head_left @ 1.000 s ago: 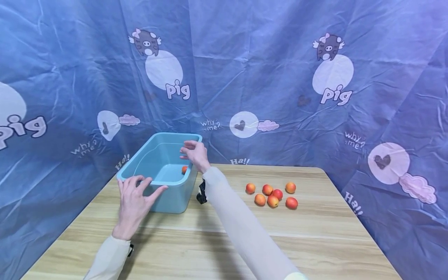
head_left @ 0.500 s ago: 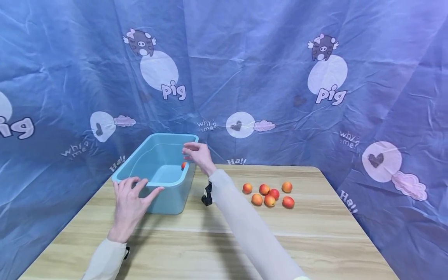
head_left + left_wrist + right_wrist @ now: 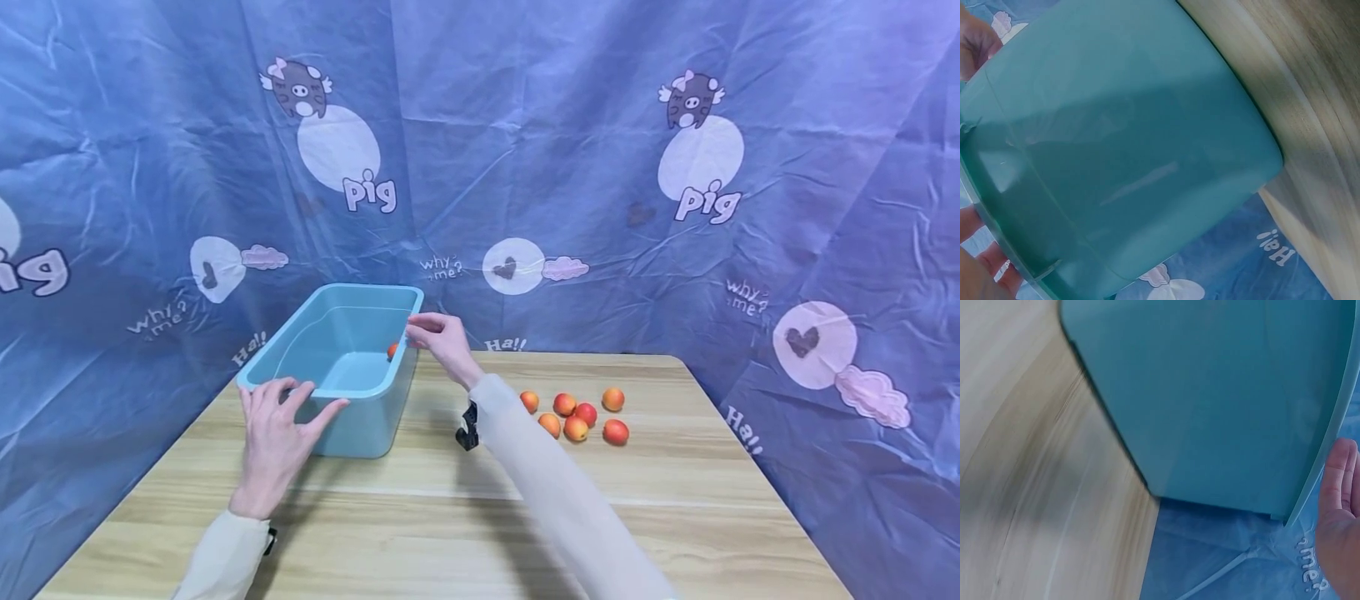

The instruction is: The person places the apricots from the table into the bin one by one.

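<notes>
A light blue plastic bin stands on the left of the wooden table. My left hand holds its near rim, fingers over the edge and thumb spread to the right; the left wrist view shows the fingers at that rim. My right hand is beside the bin's right rim with nothing in it, the fingers fairly straight in the right wrist view. Inside the bin, an orange-red fruit like an apricot shows partly behind the right wall. More apricots lie loosely grouped on the table to the right.
The wooden table has its far edge close to a blue cloth backdrop printed with pigs and words. One apricot lies at the group's back right, another at its front right. The right forearm crosses the table in front.
My right hand has drawn back from over the bin to the right, outside its rim. The left hand keeps its place on the near rim. The head view has shifted slightly.
</notes>
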The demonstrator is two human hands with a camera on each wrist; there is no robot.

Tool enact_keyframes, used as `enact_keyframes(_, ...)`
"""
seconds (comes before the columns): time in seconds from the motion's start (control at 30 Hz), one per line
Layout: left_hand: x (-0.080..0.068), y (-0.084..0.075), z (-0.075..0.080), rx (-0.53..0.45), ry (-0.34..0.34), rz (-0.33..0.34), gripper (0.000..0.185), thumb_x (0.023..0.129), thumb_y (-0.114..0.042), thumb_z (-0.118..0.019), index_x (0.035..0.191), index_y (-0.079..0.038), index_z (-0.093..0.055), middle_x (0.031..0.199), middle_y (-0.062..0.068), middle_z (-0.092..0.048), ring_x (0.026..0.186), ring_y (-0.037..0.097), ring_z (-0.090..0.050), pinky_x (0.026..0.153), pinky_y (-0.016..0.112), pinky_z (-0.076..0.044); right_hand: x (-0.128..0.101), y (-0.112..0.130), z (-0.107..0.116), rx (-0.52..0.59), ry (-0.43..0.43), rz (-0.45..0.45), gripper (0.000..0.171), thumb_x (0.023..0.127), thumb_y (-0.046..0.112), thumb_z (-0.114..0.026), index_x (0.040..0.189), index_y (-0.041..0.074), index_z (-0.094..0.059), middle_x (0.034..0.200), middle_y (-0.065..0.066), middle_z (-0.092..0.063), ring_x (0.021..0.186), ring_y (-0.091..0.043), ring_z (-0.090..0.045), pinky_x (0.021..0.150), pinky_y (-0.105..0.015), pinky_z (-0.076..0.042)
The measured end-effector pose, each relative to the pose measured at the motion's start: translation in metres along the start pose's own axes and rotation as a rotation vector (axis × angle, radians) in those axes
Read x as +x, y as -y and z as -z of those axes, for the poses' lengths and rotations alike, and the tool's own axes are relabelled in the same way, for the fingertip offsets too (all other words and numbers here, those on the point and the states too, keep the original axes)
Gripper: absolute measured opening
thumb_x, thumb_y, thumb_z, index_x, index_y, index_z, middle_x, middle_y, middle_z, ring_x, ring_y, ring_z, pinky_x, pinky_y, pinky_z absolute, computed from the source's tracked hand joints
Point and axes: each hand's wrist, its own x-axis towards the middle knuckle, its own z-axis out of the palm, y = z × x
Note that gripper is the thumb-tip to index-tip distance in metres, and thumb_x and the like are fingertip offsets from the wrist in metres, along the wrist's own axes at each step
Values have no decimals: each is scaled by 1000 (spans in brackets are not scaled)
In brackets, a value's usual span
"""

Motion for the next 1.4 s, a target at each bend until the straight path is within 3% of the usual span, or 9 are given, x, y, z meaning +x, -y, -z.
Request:
enact_keyframes(0.2, -2, -4, -2, -15, -36, 15, 74, 82, -74, -55, 90, -2, -70, 92, 23, -60, 90, 43, -52, 101, 77, -21, -17, -5, 21, -60, 28, -9, 32, 90, 4, -68, 119, -10, -63, 115, -26, -67, 101, -36, -69, 90, -46, -55)
enact_keyframes(0.37, -1, -4, 2, -7, -20, 6, 61, 75, -60, -75, 91, -1, -70, 92, 24, -60, 90, 43, -51, 98, 73, -25, -33, -14, 42, -92, 39, -21, 29, 90, 2, -67, 117, -10, -64, 113, -26, -68, 104, -44, -66, 88, -44, -56)
enact_keyframes(0.5, -2, -3, 6, 3, 14, 3, 51, 63, -39, -87, 93, -1, -71, 94, 25, -60, 92, 43, -51, 95, 71, -27, -40, -19, 60, -92, 41, -32, 31, 92, 2, -66, 119, -12, -62, 113, -25, -68, 101, -37, -68, 88, -44, -56)
enact_keyframes(0.6, -1, -3, 7, 8, 31, 7, 51, 62, -38, -89, 94, -3, -71, 95, 24, -60, 94, 42, -51, 97, 72, -25, -45, -21, 72, -104, 32, -46, 30, 92, 3, -66, 118, -11, -63, 112, -23, -69, 99, -32, -70, 88, -42, -56)
enact_keyframes(0.73, -1, -3, 7, 13, 39, 12, 55, 69, -51, -83, 94, -4, -70, 95, 23, -60, 94, 42, -50, 100, 73, -23, -51, -21, 87, -99, 28, -68, 29, 92, 6, -67, 118, -7, -64, 110, -17, -71, 108, -41, -66, 87, -38, -57)
enact_keyframes(0.9, -1, -2, 6, 16, 38, 21, 71, 81, -72, -60, 95, -3, -71, 95, 23, -60, 94, 42, -51, 101, 74, -22, -58, -21, 101, -105, 10, -85, 34, 92, 7, -67, 121, -8, -62, 110, -12, -71, 111, -44, -63, 86, -36, -57)
enact_keyframes(1.1, 0, -1, 6, 16, 36, 17, 54, 65, -46, -86, 95, -3, -71, 95, 24, -60, 94, 43, -51, 102, 76, -21, -67, -21, 116, -102, 4, -107, 38, 91, 8, -69, 124, -8, -60, 112, -12, -71, 106, -33, -68, 88, -40, -56)
enact_keyframes(1.27, 0, -2, 6, 18, 36, 9, 52, 61, -39, -89, 94, -3, -71, 95, 23, -60, 94, 42, -51, 100, 74, -23, -82, -17, 136, -212, 40, -126, 37, 92, 22, -69, 125, 6, -64, 119, -9, -69, 104, -21, -69, 92, -36, -55)
enact_keyframes(1.4, 1, -3, 5, 11, 33, 13, 52, 62, -40, -89, 93, -3, -71, 94, 23, -60, 94, 42, -51, 101, 77, -20, -93, -13, 151, -272, 42, -150, 38, 92, 32, -69, 125, 15, -65, 123, -5, -68, 105, -19, -69, 96, -36, -53)
